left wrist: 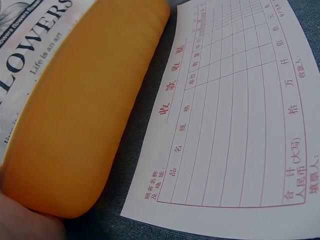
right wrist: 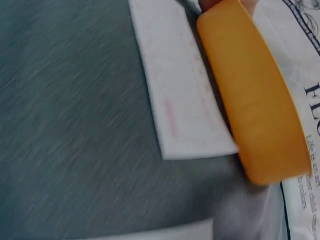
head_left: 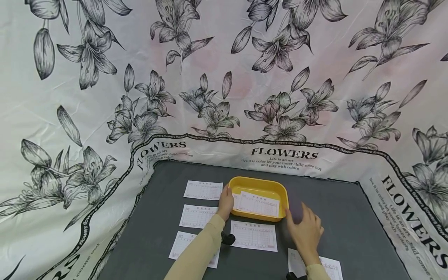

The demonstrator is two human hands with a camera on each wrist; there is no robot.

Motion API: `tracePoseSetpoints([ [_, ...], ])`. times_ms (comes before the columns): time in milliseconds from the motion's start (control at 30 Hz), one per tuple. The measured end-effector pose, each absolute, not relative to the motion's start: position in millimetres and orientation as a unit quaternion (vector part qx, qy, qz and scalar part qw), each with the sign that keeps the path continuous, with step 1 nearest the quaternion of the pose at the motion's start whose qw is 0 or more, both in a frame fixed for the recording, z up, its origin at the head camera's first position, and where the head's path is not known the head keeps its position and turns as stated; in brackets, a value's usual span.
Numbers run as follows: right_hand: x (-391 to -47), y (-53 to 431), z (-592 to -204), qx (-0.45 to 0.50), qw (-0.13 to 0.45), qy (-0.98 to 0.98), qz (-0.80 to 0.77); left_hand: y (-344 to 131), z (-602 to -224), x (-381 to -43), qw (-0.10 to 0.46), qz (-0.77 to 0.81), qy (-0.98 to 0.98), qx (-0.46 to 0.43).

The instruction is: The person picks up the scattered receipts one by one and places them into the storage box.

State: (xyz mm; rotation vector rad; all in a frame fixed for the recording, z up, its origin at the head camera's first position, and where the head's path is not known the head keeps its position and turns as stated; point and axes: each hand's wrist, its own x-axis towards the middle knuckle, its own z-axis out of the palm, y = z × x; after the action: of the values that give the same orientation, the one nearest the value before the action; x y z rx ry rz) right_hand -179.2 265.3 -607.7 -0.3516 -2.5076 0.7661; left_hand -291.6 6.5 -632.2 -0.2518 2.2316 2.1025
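Observation:
A yellow plastic tray (head_left: 259, 179) sits toward the back of the dark grey table, with printed receipt slips (head_left: 260, 205) lying inside it. At its left end my left hand (head_left: 225, 202) grips the wall; part of that hand (left wrist: 30, 220) shows at the corner of the left wrist view. My right hand (head_left: 306, 230) is at the tray's right end, fingers spread apart and thumb near the front right corner. Whether the thumb touches the tray I cannot tell. Just in front of the tray lies a receipt slip (head_left: 253, 235), printed with a red grid (left wrist: 230, 130).
Three more slips form a column at the left: a back one (head_left: 203, 190), a middle one (head_left: 197, 216) and a front one (head_left: 182, 245) partly under my left forearm. Below my right wrist lies other slip paper (head_left: 332, 268). A flower-printed cloth (head_left: 217, 151) surrounds the table.

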Motion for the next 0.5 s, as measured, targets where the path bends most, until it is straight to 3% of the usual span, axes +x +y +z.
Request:
tracePoseSetpoints([
  [267, -149, 295, -617, -0.169, 0.217, -0.926, 0.257, 7, -630, -290, 0.033, 0.678, 0.730, -0.085],
  [500, -122, 324, -625, -0.242, 0.159, -0.924, 0.249, 7, -628, -288, 0.028, 0.679, 0.730, -0.079],
])
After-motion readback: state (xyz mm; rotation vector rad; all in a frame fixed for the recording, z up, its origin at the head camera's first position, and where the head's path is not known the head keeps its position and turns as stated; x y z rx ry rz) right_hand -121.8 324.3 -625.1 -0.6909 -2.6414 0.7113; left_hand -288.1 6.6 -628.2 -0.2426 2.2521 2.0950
